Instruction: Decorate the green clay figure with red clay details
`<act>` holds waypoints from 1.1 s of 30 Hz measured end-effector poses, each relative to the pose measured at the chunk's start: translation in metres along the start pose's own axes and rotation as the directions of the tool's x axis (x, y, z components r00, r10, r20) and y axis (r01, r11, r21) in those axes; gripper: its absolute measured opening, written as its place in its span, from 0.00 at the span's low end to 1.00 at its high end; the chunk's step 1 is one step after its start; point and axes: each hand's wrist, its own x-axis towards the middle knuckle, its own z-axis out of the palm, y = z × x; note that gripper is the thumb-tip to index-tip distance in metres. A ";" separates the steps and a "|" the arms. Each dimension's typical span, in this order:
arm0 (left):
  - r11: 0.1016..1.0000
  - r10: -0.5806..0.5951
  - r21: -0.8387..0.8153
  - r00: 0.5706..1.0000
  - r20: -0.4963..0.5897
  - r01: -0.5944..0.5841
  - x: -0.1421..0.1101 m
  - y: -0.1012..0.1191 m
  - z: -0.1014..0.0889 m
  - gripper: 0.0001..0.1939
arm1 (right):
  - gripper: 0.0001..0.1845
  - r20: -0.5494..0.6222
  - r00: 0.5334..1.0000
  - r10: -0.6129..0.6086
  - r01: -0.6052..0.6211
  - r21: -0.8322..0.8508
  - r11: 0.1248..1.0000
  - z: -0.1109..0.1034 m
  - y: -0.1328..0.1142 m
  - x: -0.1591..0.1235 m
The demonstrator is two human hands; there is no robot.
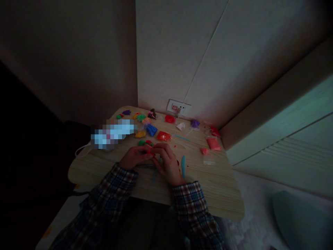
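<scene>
My left hand [135,157] and my right hand [168,161] meet over the middle of a small light wooden table [218,187]. Both have fingers curled and pinched together on a small red piece of clay [150,151] between the fingertips. Both sleeves are plaid. A green and red clay lump [145,142] lies just beyond the hands. A teal plastic tool [183,166] lies to the right of my right hand.
Many clay pieces and small bags cover the far half of the table: a blue piece [151,130], a yellow piece [140,134], a red bag [163,136], pink bags [213,143], a purple one [195,123]. A wall socket [179,107] is behind. The room is dim.
</scene>
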 end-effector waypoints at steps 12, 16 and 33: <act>0.999 0.037 0.029 0.996 0.079 -0.039 -0.001 -0.010 -0.005 0.13 | 0.09 0.002 1.000 0.003 -0.003 -0.010 1.000 0.000 0.001 -0.002; 0.999 0.036 0.032 0.999 0.037 -0.037 -0.001 -0.004 -0.004 0.12 | 0.10 0.021 1.000 0.004 -0.003 -0.001 1.000 0.000 0.002 -0.002; 1.000 0.019 0.020 1.000 0.002 -0.019 0.000 0.005 -0.001 0.09 | 0.11 0.014 1.000 -0.008 0.008 0.008 1.000 0.000 0.000 -0.001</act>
